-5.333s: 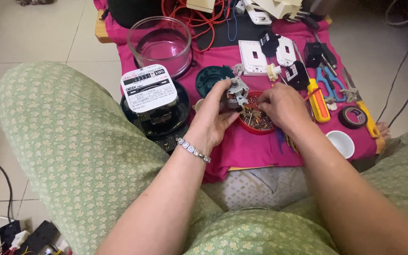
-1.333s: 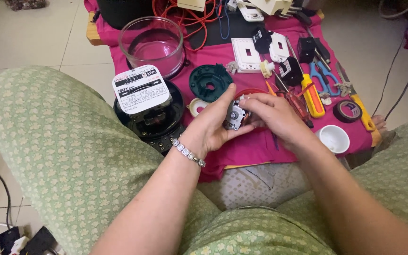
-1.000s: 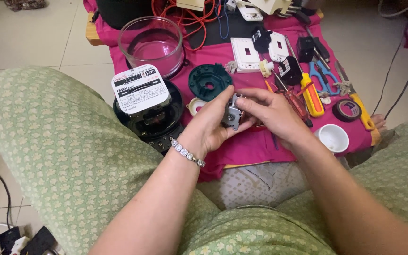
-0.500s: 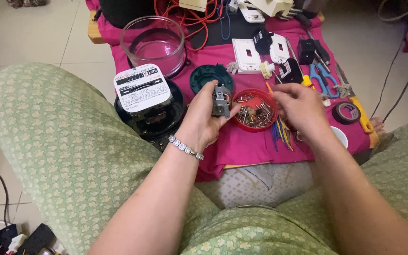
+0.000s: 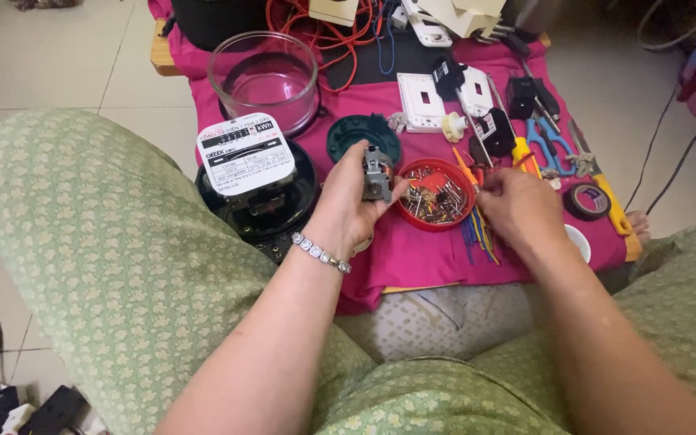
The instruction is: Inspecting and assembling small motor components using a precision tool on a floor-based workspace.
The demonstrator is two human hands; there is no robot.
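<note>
A pink cloth [image 5: 412, 258] covers the low table, and on it many parts are spread. At the left stands a round black electricity meter [image 5: 258, 187] with a white label plate on top, and behind it a clear glass cover [image 5: 263, 76] stands upright. Next to the meter lies a dark green round disc [image 5: 348, 135]. Further back are two white switch plates [image 5: 419, 101] and red wires [image 5: 324, 32]. At the right side lie a blue plier [image 5: 553, 149], a yellow screwdriver [image 5: 523, 153] and a black tape roll [image 5: 587, 201].

The left hand [image 5: 346, 213] is raised a little above the cloth, between the meter and a red dish of screws [image 5: 435, 193], and its fingers are closed around a small grey metal mechanism [image 5: 376, 173], held upright. The right hand [image 5: 519, 211] is just beside the red dish, over thin coloured sticks [image 5: 477, 234]. Its fingertips are pinched together, perhaps on something very small, but I cannot tell this surely.
</note>
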